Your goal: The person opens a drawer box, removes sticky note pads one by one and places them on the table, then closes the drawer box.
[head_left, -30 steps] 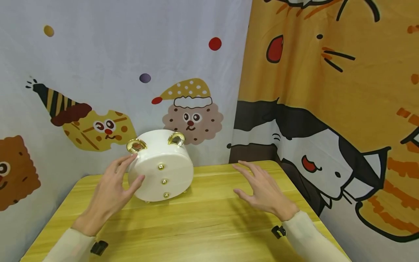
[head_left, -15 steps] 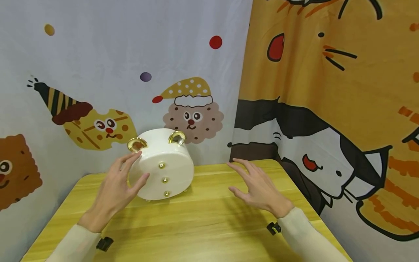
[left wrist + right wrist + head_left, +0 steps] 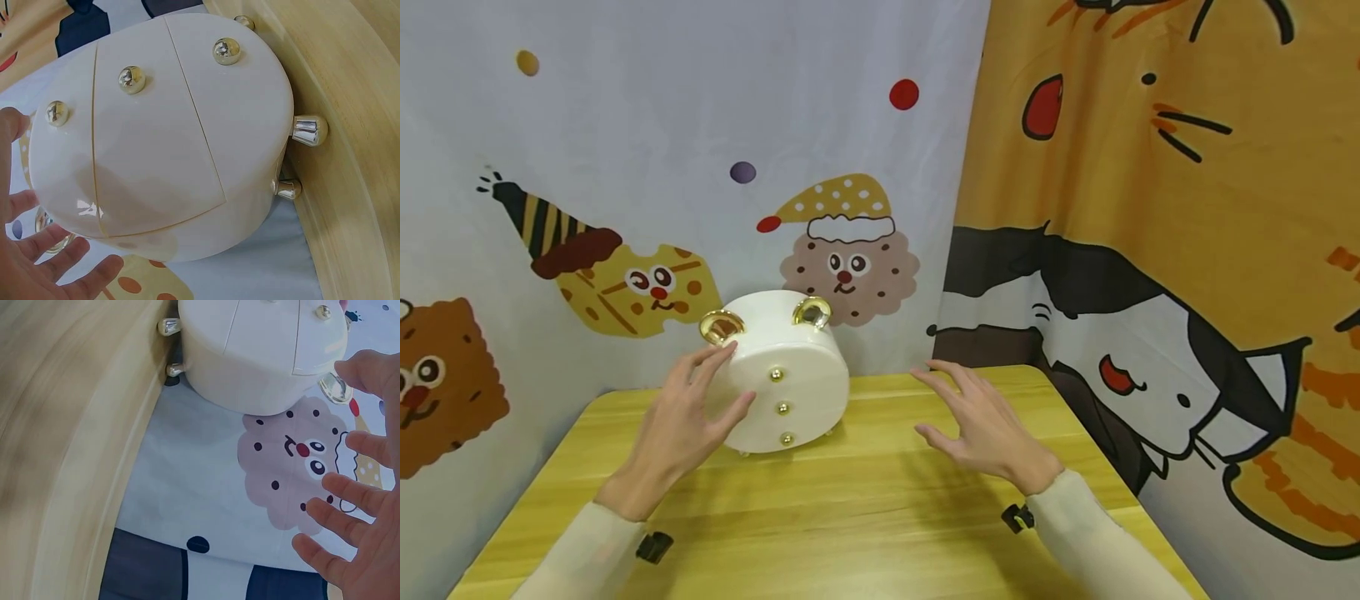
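Observation:
A glossy white oval drawer box [image 3: 816, 387] stands upright near the back of the table on small gold feet [image 3: 310, 130]. Three round gold knobs run down its front, and two gold ring-shaped ears [image 3: 812, 312] sit on top. Thin seams in the left wrist view divide the front into sections. My left hand [image 3: 681, 417] is at the box's left side, fingers spread and holding nothing, overlapping its edge just below the left ear [image 3: 721, 327]. To the right of the box, my right hand [image 3: 988, 425] hovers over the table with fingers apart, nothing in them.
The yellow wood-grain table [image 3: 820, 533] ends at a back edge close behind the box. A pale cartoon-print curtain [image 3: 662, 108] hangs behind it, and an orange cat-print curtain [image 3: 1097, 183] at the right. Each wrist carries a small black clip [image 3: 655, 547].
Both hands have drifted inward, the left one rightward over the box's edge and the right one slightly leftward. The head view has shifted a little; the box stands in the same place.

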A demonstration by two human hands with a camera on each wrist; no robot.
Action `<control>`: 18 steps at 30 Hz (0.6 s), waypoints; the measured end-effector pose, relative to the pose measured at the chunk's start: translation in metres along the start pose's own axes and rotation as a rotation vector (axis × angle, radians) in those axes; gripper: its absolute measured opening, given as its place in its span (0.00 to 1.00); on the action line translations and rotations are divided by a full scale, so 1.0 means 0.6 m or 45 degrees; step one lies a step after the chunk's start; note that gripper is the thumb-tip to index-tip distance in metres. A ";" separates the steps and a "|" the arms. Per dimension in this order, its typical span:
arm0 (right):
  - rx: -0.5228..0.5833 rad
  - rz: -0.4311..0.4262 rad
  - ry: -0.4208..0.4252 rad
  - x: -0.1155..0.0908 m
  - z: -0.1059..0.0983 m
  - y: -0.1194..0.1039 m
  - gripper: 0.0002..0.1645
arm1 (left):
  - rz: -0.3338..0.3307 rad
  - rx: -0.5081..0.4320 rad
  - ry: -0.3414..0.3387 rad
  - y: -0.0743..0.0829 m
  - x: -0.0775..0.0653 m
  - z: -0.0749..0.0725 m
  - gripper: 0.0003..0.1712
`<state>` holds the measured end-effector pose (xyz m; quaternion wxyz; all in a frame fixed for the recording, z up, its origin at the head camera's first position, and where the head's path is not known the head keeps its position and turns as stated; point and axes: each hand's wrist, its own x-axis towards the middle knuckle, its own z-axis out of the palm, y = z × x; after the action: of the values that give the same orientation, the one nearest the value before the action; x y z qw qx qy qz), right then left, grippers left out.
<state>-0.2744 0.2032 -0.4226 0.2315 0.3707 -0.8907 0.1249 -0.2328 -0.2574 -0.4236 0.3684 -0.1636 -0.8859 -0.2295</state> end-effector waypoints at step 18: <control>0.038 -0.039 0.008 0.025 0.012 -0.026 0.48 | 0.010 0.052 0.003 0.008 0.001 0.009 0.49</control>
<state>-0.2747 0.1808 -0.4204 0.2306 0.3873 -0.8823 0.1357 -0.2343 -0.2506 -0.4253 0.3738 -0.1592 -0.8892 -0.2102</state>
